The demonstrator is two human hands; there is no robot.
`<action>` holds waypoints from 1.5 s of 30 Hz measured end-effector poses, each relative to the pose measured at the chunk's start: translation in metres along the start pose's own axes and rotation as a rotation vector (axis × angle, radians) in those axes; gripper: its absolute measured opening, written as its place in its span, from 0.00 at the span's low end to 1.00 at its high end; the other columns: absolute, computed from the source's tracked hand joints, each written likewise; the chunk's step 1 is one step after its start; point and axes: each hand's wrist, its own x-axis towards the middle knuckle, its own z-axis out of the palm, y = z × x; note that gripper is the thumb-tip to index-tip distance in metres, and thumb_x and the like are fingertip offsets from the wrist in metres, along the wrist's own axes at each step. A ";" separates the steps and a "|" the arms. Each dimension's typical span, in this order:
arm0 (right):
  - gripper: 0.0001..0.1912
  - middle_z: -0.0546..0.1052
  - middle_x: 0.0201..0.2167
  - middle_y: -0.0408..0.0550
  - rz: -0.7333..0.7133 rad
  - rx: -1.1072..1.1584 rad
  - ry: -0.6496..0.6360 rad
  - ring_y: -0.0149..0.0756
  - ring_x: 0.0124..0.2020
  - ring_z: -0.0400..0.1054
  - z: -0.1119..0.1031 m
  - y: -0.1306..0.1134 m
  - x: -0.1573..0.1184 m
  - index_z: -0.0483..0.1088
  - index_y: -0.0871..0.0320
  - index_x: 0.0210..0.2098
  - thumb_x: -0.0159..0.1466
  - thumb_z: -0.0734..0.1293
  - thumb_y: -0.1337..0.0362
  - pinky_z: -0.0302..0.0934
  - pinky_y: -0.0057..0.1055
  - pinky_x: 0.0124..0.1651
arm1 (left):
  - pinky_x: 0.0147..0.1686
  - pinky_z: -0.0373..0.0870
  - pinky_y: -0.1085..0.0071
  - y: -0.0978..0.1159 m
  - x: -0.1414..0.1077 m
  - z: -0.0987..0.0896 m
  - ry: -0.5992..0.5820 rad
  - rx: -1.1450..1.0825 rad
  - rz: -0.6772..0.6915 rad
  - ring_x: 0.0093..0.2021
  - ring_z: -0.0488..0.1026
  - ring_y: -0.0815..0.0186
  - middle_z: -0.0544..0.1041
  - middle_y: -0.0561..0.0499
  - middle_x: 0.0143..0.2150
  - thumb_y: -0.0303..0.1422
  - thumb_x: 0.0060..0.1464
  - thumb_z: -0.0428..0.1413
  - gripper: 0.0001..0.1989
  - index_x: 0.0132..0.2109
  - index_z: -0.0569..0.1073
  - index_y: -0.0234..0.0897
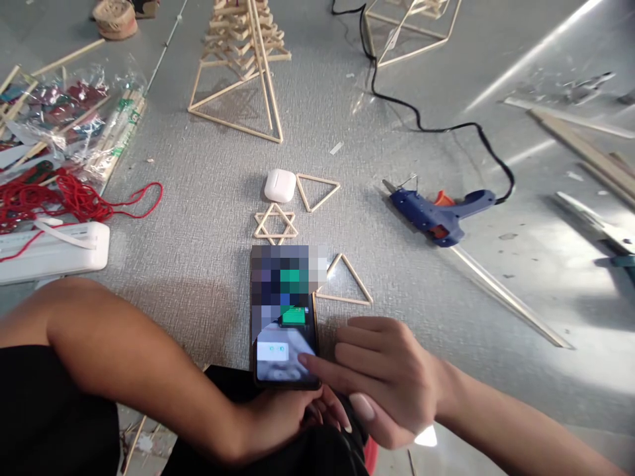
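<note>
grey, bumpy-looking work top [198, 165] lies under it all. the tall, pale wooden stick tower [238, 43] stands at the back. the blue plastic glue gun [417, 208] lies to the right, with its black, bendy cord [421, 125] looping behind. if an arm caught that cord, the gun could slide, and its tip could burn skin if it is hot

the right hand [391, 377] has one finger out on the screen, the rest folded in, and holds nothing. the left hand [292, 410] is under the low end of the black, shiny phone [292, 330], fingers loosely bent; i cannot tell how firmly it grips. the phone is in front of the body, so a hard poke might tip it off that hand

the thin wooden triangle [344, 299] is just beside the phone, and the small wooden star [275, 214] is right at its top end. a phone pushed forward could bump the star crooked, or nudge the little, white, rounded case [279, 186] behind it
</note>
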 end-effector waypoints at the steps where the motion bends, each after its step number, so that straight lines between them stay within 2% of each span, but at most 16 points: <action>1: 0.20 0.67 0.20 0.39 0.009 -0.030 0.013 0.35 0.20 0.59 -0.001 0.000 0.000 0.76 0.67 0.50 0.69 0.55 0.68 0.52 0.36 0.22 | 0.56 0.69 0.57 0.003 -0.001 0.000 -0.002 -0.027 -0.049 0.45 0.71 0.61 0.73 0.49 0.37 0.41 0.65 0.40 0.20 0.35 0.73 0.39; 4: 0.20 0.67 0.20 0.39 0.026 -0.071 0.034 0.35 0.20 0.59 -0.001 0.002 -0.001 0.76 0.68 0.49 0.67 0.56 0.69 0.51 0.36 0.22 | 0.59 0.68 0.56 0.008 -0.002 0.000 -0.016 -0.085 -0.155 0.46 0.71 0.61 0.74 0.48 0.40 0.40 0.67 0.41 0.18 0.36 0.71 0.40; 10: 0.20 0.68 0.20 0.39 0.046 -0.071 0.021 0.35 0.19 0.58 -0.004 0.002 -0.002 0.76 0.67 0.50 0.68 0.56 0.70 0.51 0.36 0.22 | 0.61 0.67 0.55 0.005 0.000 -0.001 -0.042 -0.095 -0.120 0.48 0.72 0.59 0.73 0.47 0.41 0.41 0.67 0.41 0.18 0.36 0.70 0.40; 14: 0.19 0.65 0.19 0.39 0.083 -0.097 0.073 0.35 0.18 0.57 -0.009 0.003 -0.001 0.76 0.65 0.47 0.68 0.55 0.71 0.51 0.35 0.22 | 0.63 0.65 0.53 -0.005 0.001 -0.005 -0.070 -0.084 -0.100 0.49 0.72 0.58 0.74 0.47 0.42 0.44 0.67 0.42 0.19 0.39 0.73 0.39; 18: 0.18 0.65 0.19 0.40 0.102 -0.145 0.111 0.34 0.19 0.56 -0.008 0.003 -0.001 0.76 0.63 0.44 0.69 0.55 0.72 0.51 0.35 0.22 | 0.61 0.66 0.53 -0.015 0.003 -0.012 -0.149 0.045 0.067 0.49 0.72 0.58 0.73 0.46 0.44 0.44 0.65 0.48 0.15 0.43 0.72 0.39; 21: 0.18 0.65 0.19 0.40 0.102 -0.155 0.114 0.34 0.19 0.56 -0.006 0.003 -0.002 0.76 0.65 0.46 0.68 0.55 0.73 0.51 0.35 0.22 | 0.60 0.67 0.53 -0.019 0.006 -0.014 -0.198 0.092 0.160 0.48 0.72 0.58 0.71 0.46 0.44 0.41 0.66 0.46 0.13 0.44 0.70 0.39; 24: 0.20 0.65 0.20 0.41 0.102 -0.164 0.108 0.35 0.20 0.55 -0.006 0.002 -0.002 0.76 0.67 0.48 0.68 0.55 0.74 0.51 0.35 0.22 | 0.59 0.68 0.53 -0.020 0.007 -0.013 -0.182 0.087 0.162 0.48 0.72 0.57 0.71 0.46 0.42 0.39 0.65 0.44 0.12 0.41 0.70 0.40; 30: 0.20 0.66 0.20 0.41 0.109 -0.189 0.118 0.34 0.20 0.55 -0.003 0.003 -0.003 0.77 0.68 0.47 0.71 0.54 0.73 0.50 0.35 0.22 | 0.60 0.68 0.53 -0.012 0.003 -0.013 -0.166 0.114 0.142 0.48 0.73 0.57 0.72 0.46 0.42 0.42 0.65 0.46 0.13 0.41 0.69 0.40; 36: 0.26 0.71 0.22 0.41 0.021 -0.072 -0.028 0.35 0.21 0.62 0.003 0.002 0.001 0.74 0.69 0.56 0.77 0.49 0.64 0.53 0.36 0.24 | 0.63 0.66 0.55 -0.017 0.005 -0.013 -0.116 0.199 0.132 0.55 0.75 0.55 0.79 0.47 0.51 0.44 0.66 0.45 0.17 0.44 0.75 0.41; 40: 0.25 0.70 0.21 0.40 -0.017 0.004 0.000 0.34 0.20 0.59 0.002 -0.001 0.002 0.76 0.68 0.52 0.76 0.50 0.65 0.50 0.36 0.23 | 0.65 0.66 0.56 -0.024 0.011 -0.015 -0.137 0.259 0.152 0.57 0.75 0.56 0.81 0.48 0.54 0.40 0.65 0.48 0.14 0.46 0.76 0.42; 45: 0.21 0.69 0.20 0.41 0.059 -0.152 0.056 0.35 0.20 0.58 -0.002 0.000 -0.005 0.76 0.71 0.51 0.70 0.55 0.70 0.51 0.36 0.22 | 0.62 0.68 0.58 -0.019 0.009 -0.016 -0.146 0.234 0.137 0.55 0.76 0.58 0.80 0.45 0.51 0.36 0.66 0.47 0.13 0.46 0.75 0.39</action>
